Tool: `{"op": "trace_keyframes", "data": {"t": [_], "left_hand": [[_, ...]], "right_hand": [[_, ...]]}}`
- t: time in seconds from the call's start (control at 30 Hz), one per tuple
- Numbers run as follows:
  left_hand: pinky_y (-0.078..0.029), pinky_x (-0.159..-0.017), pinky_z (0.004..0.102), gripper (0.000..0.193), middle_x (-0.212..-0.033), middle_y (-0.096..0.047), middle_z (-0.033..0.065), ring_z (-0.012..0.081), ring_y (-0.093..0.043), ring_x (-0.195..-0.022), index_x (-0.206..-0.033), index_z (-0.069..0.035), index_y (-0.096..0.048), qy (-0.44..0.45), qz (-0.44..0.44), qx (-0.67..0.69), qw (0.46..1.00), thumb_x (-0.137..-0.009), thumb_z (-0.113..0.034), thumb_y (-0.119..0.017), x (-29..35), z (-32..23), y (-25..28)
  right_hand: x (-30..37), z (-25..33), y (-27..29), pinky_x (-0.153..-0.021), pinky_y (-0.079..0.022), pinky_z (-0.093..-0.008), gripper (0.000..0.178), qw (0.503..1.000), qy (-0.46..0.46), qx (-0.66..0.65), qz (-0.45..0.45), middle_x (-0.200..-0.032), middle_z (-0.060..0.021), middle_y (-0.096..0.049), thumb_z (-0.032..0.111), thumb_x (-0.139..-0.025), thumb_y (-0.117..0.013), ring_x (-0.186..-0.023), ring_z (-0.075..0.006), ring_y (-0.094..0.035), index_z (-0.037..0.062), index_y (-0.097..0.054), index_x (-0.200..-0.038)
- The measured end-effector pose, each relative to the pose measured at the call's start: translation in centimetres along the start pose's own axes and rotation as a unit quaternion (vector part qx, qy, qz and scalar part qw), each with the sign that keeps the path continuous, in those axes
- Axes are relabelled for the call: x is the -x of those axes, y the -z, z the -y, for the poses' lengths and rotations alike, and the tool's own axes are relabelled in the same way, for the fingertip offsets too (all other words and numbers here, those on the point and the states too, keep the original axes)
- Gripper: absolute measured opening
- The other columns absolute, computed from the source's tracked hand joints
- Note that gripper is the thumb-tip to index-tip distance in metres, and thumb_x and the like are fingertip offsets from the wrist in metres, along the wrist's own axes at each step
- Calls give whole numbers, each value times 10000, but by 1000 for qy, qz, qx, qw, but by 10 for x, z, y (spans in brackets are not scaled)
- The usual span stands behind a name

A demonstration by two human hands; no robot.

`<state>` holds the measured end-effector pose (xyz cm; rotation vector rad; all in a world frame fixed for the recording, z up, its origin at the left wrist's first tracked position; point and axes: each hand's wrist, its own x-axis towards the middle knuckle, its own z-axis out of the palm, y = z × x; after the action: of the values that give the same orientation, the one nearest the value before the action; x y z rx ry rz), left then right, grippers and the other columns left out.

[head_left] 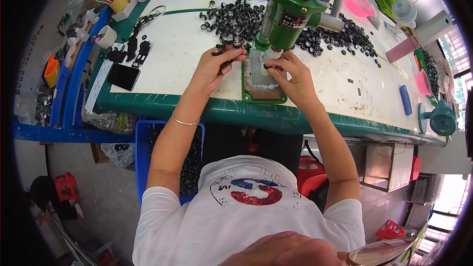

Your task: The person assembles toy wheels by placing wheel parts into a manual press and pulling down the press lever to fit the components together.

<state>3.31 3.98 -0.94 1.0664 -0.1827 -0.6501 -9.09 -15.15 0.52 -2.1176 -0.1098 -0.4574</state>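
Note:
My left hand [213,64] is closed around several small black wheels [228,42], held just left of the green bench press [288,17]. Thumb and fingertips of my right hand [296,78] pinch a small black wheel [267,67] over the press's base [253,80], close to a pale upright post below the ram. Whether that wheel touches the post, I cannot tell. Behind my left hand lies a heap of black wheels [236,19], some with thin metal axles.
More black wheels [340,37] spread right of the press. A phone [123,77] and black plastic parts [142,53] lie at the left. A blue bin [143,162] with small dark pieces stands below the table edge [217,113]. A green fan [442,118] stands far right.

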Motion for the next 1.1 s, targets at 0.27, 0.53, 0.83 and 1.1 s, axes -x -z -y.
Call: {"op": "trace_keyframes", "data": {"t": [0.27,0.53,0.83,1.1], "left_hand": [[-292,-463,176,141,-733,-659,39,47,-492,-550,-841,-22,-688,-82,-11,-86,993,-751,-106,-758,13,6,-21],[-289,-471,181,167,-665,-626,-6,33,-415,-510,-826,-39,-705,-75,-23,-116,990,-724,-145,-785,15,7,-28],[-289,-461,178,175,-672,-631,6,36,-421,-507,-833,-37,-700,-84,-20,-112,990,-724,-147,-783,17,8,-25],[-290,-465,178,170,-668,-628,15,39,-424,-512,-822,-31,-692,-81,-29,-97,992,-728,-145,-777,14,8,-20]], "right_hand": [[0,-4,-7,-754,-490,-282,189,995,-40,-84,-30,-970,-88,-576,90,-803,-680,-861,-189,-596,37,-681,-984],[3,0,-13,-739,-469,-289,226,998,-35,-14,-46,-997,-82,-560,105,-801,-677,-777,-157,-561,31,-662,-1014],[3,-11,-25,-718,-466,-284,193,992,-9,-25,-120,-961,-83,-570,148,-829,-672,-774,-163,-568,4,-653,-956],[-19,-18,-9,-671,-464,-283,247,977,-178,-113,-27,-820,-52,-611,186,-828,-689,-713,-147,-563,-30,-650,-941]]}}
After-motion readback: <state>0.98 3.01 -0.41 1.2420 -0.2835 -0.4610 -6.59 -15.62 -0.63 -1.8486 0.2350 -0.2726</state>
